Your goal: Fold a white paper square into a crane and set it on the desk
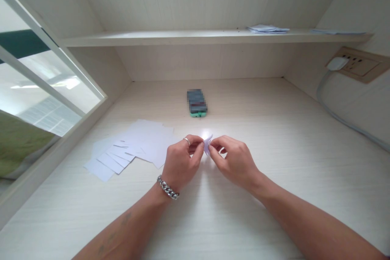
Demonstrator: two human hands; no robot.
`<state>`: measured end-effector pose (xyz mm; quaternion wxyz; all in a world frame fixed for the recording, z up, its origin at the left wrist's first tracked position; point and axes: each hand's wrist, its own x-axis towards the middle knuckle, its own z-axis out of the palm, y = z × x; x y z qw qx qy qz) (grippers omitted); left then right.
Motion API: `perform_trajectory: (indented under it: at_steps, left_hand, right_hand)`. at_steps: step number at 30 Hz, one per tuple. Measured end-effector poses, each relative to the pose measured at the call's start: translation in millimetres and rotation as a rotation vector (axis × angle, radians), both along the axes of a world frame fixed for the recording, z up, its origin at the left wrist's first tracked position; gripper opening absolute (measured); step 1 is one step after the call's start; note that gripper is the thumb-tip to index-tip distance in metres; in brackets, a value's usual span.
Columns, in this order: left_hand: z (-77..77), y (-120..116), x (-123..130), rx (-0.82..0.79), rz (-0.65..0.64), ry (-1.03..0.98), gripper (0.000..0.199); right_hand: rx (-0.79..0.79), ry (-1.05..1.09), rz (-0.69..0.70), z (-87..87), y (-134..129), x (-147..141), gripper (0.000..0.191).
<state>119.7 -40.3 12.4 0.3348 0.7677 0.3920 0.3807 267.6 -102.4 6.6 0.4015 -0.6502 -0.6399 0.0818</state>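
Between my two hands, just above the desk, is a small folded piece of white paper [207, 143]. My left hand [183, 158] pinches its left side between thumb and fingers; a ring and a chain bracelet are on this hand and wrist. On the other side, my right hand [233, 157] grips the paper with thumb and fingertips. The exact shape of the fold is small and partly covered by the fingertips. Left of my left hand lie loose white paper sheets [152, 138], overlapping, with several smaller paper slips [105, 164] at their lower left.
A phone with a green edge [198, 114] lies beyond my hands, its screen blurred out. A shelf [158, 37] spans the back, holding folded papers [268, 29]. At right, a white plug [337, 63] sits in a wall socket [362, 67], its cable [341, 121] running down the side. A framed opening borders the left.
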Motion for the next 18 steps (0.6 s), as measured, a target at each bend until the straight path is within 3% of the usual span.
perform_trajectory:
  at_steps: [7, 14, 18]
  left_hand:
    - [-7.7, 11.0, -4.0, -0.232, 0.01, -0.108, 0.017]
    - [-7.2, 5.9, -1.2, -0.107, -0.057, -0.12, 0.03]
    - [-3.2, 2.3, 0.4, -0.066, -0.075, -0.113, 0.023]
  right_hand:
    - [0.104, 0.12, -0.051, 0.0, 1.0, 3.6, 0.008]
    - [0.173, 0.022, 0.014, -3.2, 1.4, 2.5, 0.01]
    - [0.205, 0.06, 0.019, -4.1, 1.6, 2.3, 0.009]
